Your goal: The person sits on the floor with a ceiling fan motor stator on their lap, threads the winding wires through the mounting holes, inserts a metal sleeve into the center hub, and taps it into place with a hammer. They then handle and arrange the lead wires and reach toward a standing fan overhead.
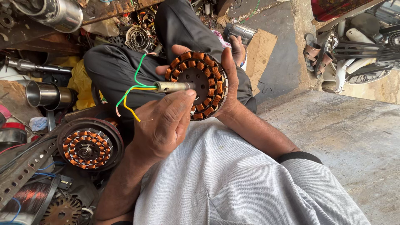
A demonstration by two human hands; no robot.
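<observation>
A round fan-motor stator [207, 68] with copper-wound coils is held up over my lap. Its metal shaft [171, 86] points left, and green and yellow wires [132, 89] trail out of the shaft's end. My right hand [230, 79] wraps around the stator's right rim from behind, with fingertips showing above its top edge. My left hand [164, 123] comes up from below; its thumb and fingers pinch the shaft where it meets the stator's hub.
A second copper-wound stator [86, 148] lies in a round housing at left. Metal cans [46, 96], a steel cylinder [60, 14], a perforated metal strip [23, 168] and a copper wire spool [27, 196] crowd the left. Concrete floor [346, 137] spreads right; fan parts [358, 46] lie top right.
</observation>
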